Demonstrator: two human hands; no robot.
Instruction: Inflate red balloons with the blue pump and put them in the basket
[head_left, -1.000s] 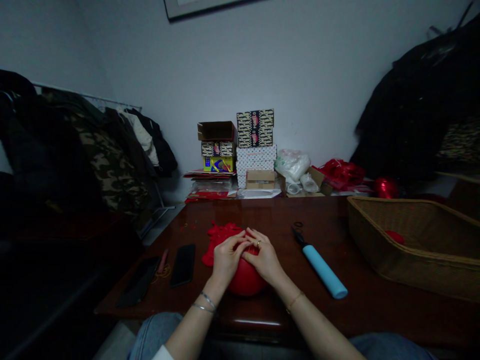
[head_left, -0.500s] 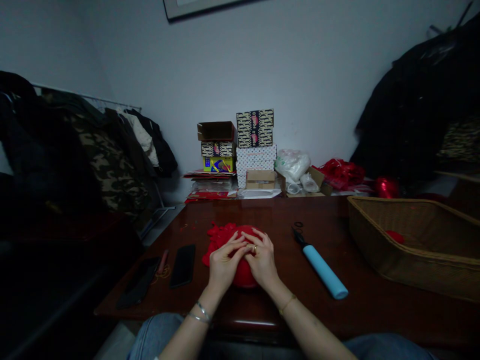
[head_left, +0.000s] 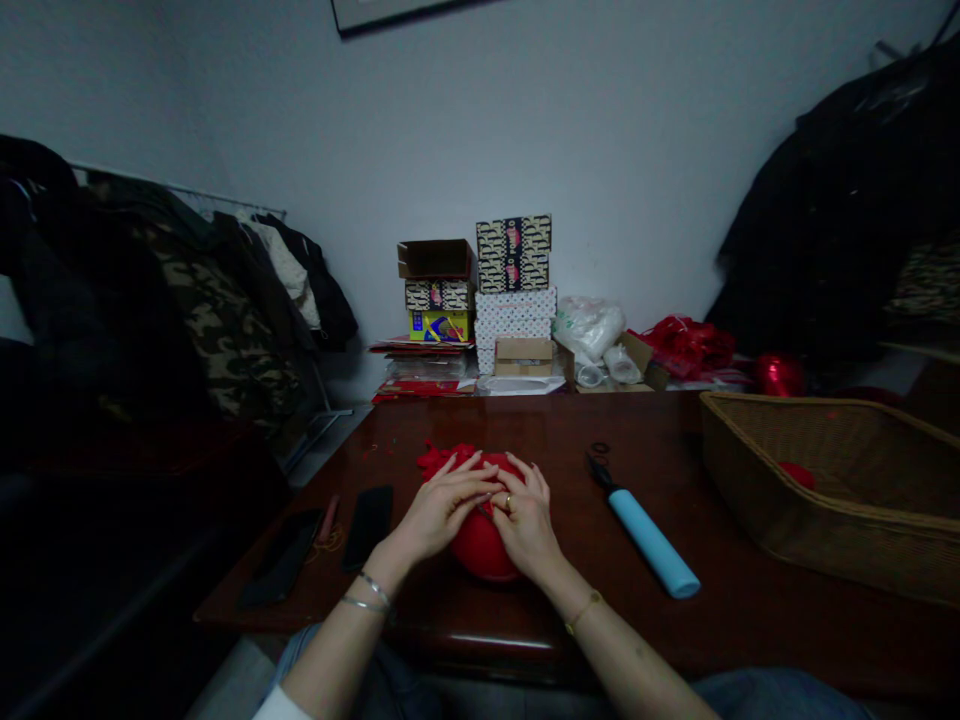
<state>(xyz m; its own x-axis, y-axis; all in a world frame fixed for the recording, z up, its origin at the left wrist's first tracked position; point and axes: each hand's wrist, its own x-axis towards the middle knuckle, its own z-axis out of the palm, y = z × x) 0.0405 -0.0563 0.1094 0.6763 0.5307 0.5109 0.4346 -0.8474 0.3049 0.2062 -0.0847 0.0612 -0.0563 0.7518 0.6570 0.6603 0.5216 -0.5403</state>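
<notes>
Left hand (head_left: 433, 512) and right hand (head_left: 527, 522) meet on a balloon (head_left: 486, 556), apparently filled, their grip hidden; limp balloons (head_left: 441, 458), far-left beside it, look unfilled.

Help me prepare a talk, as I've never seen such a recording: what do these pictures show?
There is no machine: the left hand and right hand are a person's own, bare. One camera worn on the head looks forward and down. Both hands hold a round red balloon, close together over its top; exactly what they pinch is hidden. On the dark brown table, what look like limp red balloons lie beyond the left hand, a dark phone farther left, and a blue hand pump and wicker basket to the right.
</notes>
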